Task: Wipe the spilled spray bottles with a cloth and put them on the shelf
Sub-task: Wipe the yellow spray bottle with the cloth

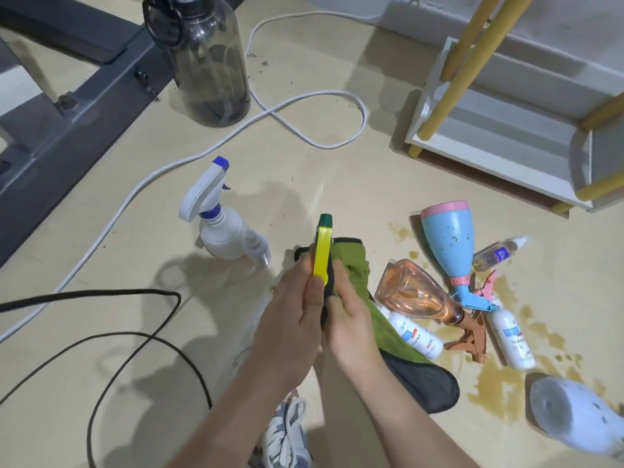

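Observation:
My left hand [293, 312] grips a spray bottle with a yellow trigger head [322, 256] and a green nozzle, held upright. My right hand [351, 322] presses a green cloth [358, 275] against the bottle's body, which the cloth and my hands hide. A white spray bottle with a blue nozzle [221, 224] stands on the floor to the left. On the right, in a brown spill [496, 383], lie a blue and pink spray bottle [450, 238], a clear orange spray bottle [415, 293], two small white bottles [417, 336] [511, 336] and a small clear bottle [496, 253]. The white shelf with yellow posts [506, 130] stands at the upper right.
A large dark water jug [209, 59] stands at the top. A white cable [304, 106] and a black cable [141, 336] loop over the floor. A grey metal frame [67, 106] is at the upper left. A white perforated object [580, 417] lies at the lower right; my shoe [287, 430] is below.

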